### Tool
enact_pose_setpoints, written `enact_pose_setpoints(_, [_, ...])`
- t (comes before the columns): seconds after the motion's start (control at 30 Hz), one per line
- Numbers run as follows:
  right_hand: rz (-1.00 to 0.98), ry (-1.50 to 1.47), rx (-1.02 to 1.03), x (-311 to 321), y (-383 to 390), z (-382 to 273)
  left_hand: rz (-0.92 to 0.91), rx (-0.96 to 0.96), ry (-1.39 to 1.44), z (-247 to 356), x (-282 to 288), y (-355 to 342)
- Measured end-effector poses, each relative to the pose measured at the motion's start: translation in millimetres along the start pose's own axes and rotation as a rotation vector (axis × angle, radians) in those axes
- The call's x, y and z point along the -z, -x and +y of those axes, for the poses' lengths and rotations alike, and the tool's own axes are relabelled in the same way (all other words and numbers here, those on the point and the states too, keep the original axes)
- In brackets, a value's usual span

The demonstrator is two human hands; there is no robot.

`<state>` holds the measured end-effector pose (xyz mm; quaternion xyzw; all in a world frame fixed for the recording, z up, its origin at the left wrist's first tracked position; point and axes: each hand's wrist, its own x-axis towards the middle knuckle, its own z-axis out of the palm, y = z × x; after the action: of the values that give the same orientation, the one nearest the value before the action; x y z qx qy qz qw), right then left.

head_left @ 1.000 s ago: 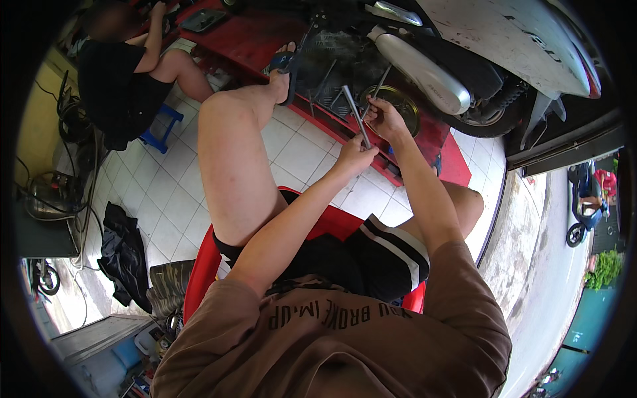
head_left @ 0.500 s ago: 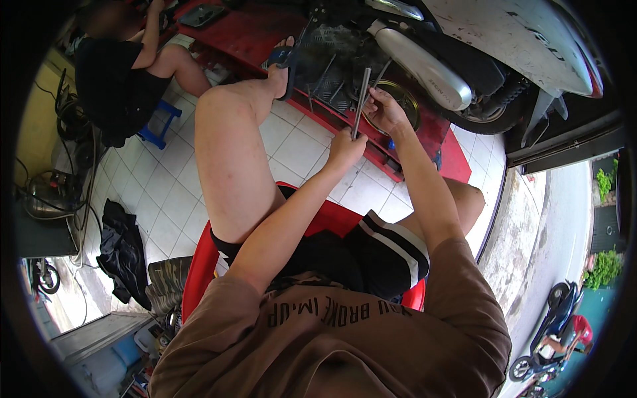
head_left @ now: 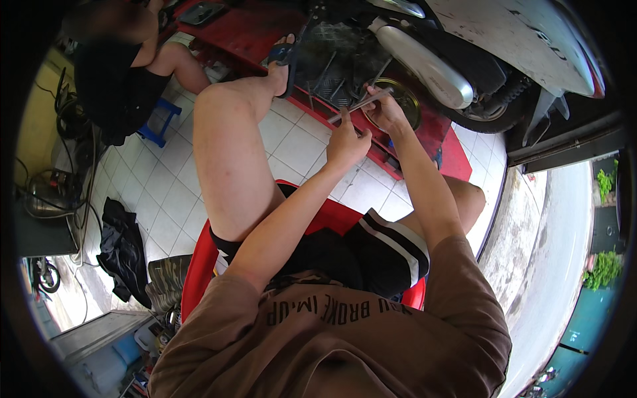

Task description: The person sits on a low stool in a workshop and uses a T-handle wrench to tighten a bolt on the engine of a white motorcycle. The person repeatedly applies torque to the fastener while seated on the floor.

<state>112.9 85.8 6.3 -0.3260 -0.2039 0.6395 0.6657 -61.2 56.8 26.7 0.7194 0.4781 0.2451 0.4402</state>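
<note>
Metal rod (head_left: 356, 108) observed upper centre of the frame, lying obliquely between the two hands. Left hand (head_left: 348, 144): thumb and index finger spread wide, index fingertip at the rod's lower-left end; firm contact cannot be told. Right hand (head_left: 390, 116): fingers narrowed on a thinner rod (head_left: 381, 70), with the metal rod crossing over them. Round gold-coloured pan (head_left: 413, 110) sits just beyond, on the red platform (head_left: 232, 41). Motorcycle (head_left: 424, 63) noted upper right
</note>
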Motion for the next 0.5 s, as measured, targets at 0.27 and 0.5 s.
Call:
enact_pose_setpoints(0.27, [0.088, 0.062, 0.037, 1.0, -1.7, 6.7, -0.061, -0.207, 0.471, 23.0, 17.6, -2.6])
enact_pose_setpoints(0.5, [0.053, 0.068, 0.039, 8.7, -1.2, 0.2, -0.368, -0.051, 0.39, 12.8, 6.8, -1.4])
